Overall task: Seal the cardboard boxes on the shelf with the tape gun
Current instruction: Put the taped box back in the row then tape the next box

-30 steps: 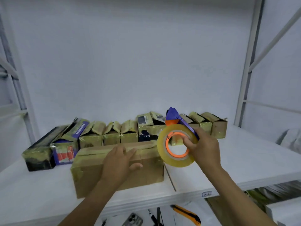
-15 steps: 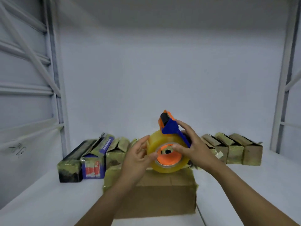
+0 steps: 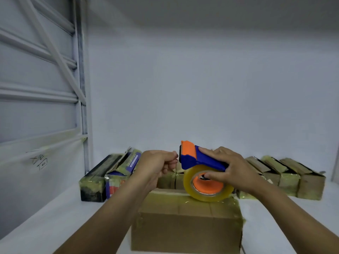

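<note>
Held just above the far right part of the large cardboard box (image 3: 187, 222), mid-shelf: tape gun (image 3: 200, 159), blue body with an orange nose, hard moulded plastic, nose aimed left. Beneath it, a thick roll of clear yellowish tape (image 3: 207, 197) on an orange core, glossy and round, lower edge at the box top, touching or not unclear. Gripped by the right hand (image 3: 236, 171), forefinger laid along the blue body, thumb at the core. Just beside the nose, the left hand (image 3: 156, 167), fingers curled, tips drawn together; tape end pinched or not, cannot tell. Box brown, rectangular, top skinned in shiny wrinkled tape. Behind, partly hidden by hands and gun, a row of small boxes (image 3: 288, 178), tape-wrapped, some with flaps raised, a dark one (image 3: 93, 187) at the far left. Underneath, a smooth white shelf board (image 3: 45, 217); at left, a grey metal upright (image 3: 82, 88) with diagonal braces.
</note>
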